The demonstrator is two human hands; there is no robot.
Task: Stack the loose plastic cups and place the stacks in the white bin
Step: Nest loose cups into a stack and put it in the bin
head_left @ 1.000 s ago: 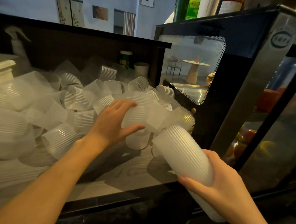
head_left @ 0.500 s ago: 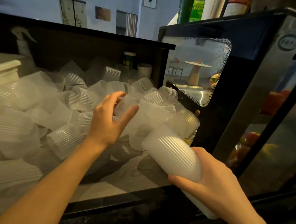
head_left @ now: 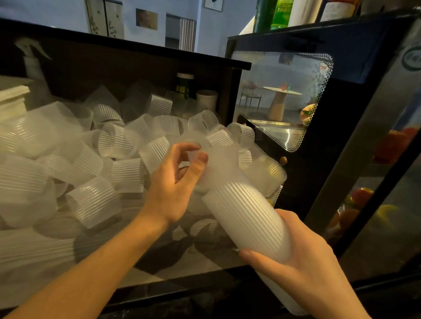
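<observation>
My right hand [head_left: 303,271] grips a long stack of ribbed translucent cups [head_left: 247,220], tilted with its open end up and to the left. My left hand [head_left: 176,182] holds a single translucent cup [head_left: 204,156] between thumb and fingers at the stack's open end, its rim touching or just inside the top. Several loose ribbed cups [head_left: 93,157] lie heaped across the counter to the left and behind. A white bin corner [head_left: 3,100] shows at the far left edge.
A black glass-fronted display fridge [head_left: 355,119] with fruit inside stands close on the right. A dark back panel [head_left: 112,62] walls the counter, with a spray bottle [head_left: 33,62] and jars [head_left: 184,86] against it. The counter's dark front edge [head_left: 172,287] runs below my arms.
My left hand lifted a cup out of the pile and brought it right, to the open end of the stack. My right hand raised the stack slightly toward it.
</observation>
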